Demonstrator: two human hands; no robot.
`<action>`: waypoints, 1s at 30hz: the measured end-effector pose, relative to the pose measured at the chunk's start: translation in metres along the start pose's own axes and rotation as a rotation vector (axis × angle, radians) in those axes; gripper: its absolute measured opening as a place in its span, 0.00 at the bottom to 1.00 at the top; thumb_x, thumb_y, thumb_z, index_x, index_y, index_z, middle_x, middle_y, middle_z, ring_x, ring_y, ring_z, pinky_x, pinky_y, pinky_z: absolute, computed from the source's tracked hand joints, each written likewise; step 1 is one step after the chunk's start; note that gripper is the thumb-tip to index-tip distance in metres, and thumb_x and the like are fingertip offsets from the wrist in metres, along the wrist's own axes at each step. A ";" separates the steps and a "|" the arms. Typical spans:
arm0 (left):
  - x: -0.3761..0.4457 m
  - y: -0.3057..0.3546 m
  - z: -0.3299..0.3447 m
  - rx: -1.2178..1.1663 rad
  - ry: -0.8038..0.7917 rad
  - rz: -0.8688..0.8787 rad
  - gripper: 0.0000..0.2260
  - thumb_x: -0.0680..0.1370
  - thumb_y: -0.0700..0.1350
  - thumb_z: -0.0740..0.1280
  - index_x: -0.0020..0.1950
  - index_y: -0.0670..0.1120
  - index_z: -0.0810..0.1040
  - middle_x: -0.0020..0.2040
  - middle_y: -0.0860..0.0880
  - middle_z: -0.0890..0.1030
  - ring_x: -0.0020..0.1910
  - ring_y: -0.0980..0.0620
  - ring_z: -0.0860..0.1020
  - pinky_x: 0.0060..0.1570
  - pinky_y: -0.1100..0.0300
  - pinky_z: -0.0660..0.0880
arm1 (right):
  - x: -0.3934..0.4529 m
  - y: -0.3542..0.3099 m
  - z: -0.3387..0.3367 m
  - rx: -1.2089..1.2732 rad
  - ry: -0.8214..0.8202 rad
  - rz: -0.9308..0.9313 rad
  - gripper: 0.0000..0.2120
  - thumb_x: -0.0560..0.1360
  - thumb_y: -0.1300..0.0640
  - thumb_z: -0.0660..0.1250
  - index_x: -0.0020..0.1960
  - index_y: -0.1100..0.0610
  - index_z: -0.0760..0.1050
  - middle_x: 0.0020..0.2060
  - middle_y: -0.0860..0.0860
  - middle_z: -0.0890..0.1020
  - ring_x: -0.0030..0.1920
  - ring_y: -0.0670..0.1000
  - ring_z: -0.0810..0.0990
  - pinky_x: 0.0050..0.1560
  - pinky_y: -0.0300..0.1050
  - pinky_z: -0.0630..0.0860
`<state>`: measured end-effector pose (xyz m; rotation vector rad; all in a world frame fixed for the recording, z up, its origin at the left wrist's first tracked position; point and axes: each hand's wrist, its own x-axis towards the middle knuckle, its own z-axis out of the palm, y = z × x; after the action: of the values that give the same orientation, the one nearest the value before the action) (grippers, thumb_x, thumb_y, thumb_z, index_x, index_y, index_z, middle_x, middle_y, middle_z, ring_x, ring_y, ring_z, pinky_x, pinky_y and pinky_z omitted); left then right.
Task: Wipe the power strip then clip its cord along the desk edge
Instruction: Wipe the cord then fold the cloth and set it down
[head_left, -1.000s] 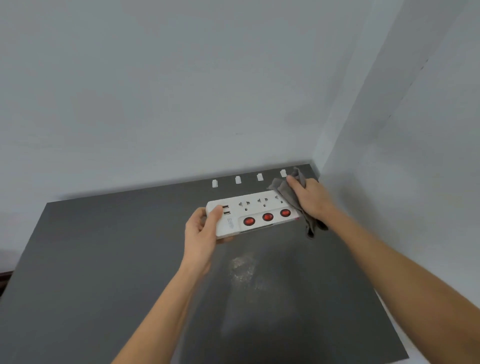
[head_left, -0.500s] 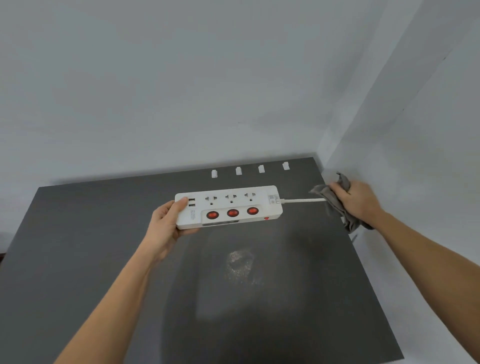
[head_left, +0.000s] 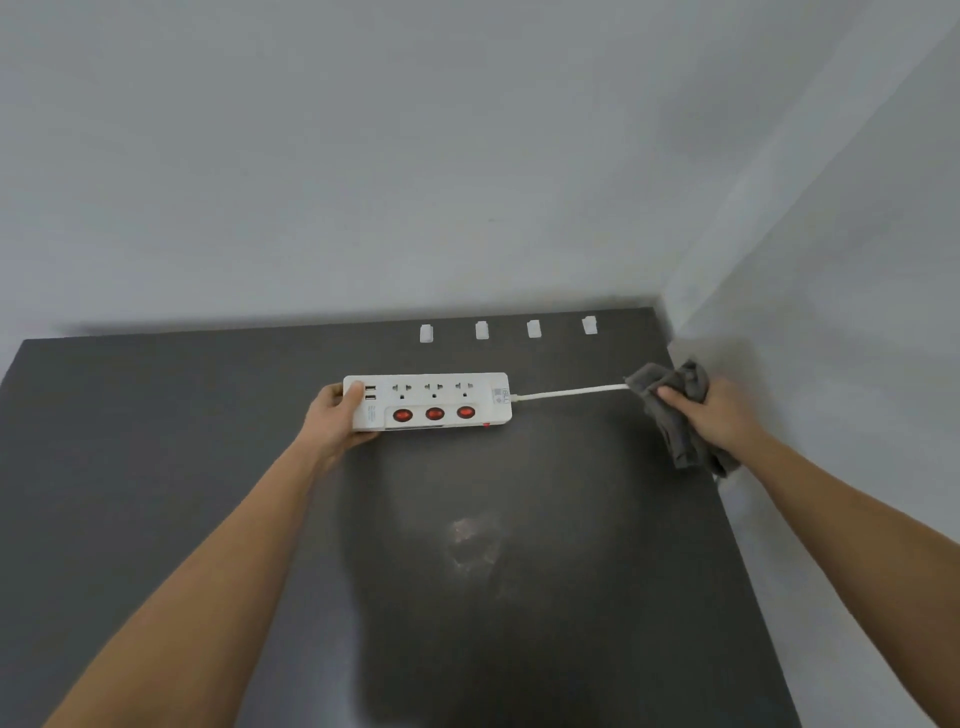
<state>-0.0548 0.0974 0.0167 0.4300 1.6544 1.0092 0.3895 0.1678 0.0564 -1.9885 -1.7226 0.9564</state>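
In the head view, a white power strip (head_left: 428, 401) with three red switches is held above the dark desk (head_left: 156, 441) by its left end, gripped in the left hand (head_left: 337, 415) with the thumb on top. Its white cord (head_left: 571, 391) is stretched to the right into a grey cloth (head_left: 675, 410), which is clenched around the cord by the right hand (head_left: 719, 415). Four white cord clips (head_left: 481, 330) are seen in a row along the desk's far edge, against the wall
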 end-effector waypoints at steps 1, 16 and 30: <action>0.008 -0.001 0.001 0.017 0.023 -0.006 0.19 0.81 0.48 0.62 0.68 0.39 0.67 0.60 0.41 0.77 0.55 0.43 0.79 0.52 0.45 0.78 | 0.006 0.002 0.003 -0.006 0.001 -0.003 0.05 0.74 0.50 0.68 0.42 0.51 0.75 0.39 0.58 0.80 0.41 0.57 0.78 0.44 0.48 0.72; 0.037 -0.010 0.019 0.549 0.366 0.066 0.20 0.79 0.50 0.62 0.67 0.40 0.69 0.66 0.39 0.73 0.64 0.39 0.72 0.60 0.49 0.70 | 0.033 -0.005 -0.002 0.304 0.164 0.156 0.10 0.74 0.49 0.67 0.48 0.56 0.77 0.44 0.55 0.81 0.46 0.55 0.80 0.53 0.52 0.77; -0.121 0.010 0.164 0.087 -0.735 0.291 0.17 0.80 0.54 0.59 0.66 0.48 0.75 0.65 0.49 0.78 0.65 0.52 0.75 0.67 0.51 0.70 | -0.069 -0.058 0.004 1.375 -0.365 0.129 0.25 0.59 0.57 0.78 0.55 0.57 0.78 0.46 0.53 0.86 0.48 0.51 0.84 0.46 0.45 0.82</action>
<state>0.1337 0.0813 0.0920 0.9890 0.9862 0.8417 0.3412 0.1126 0.1096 -0.9926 -0.5765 1.8902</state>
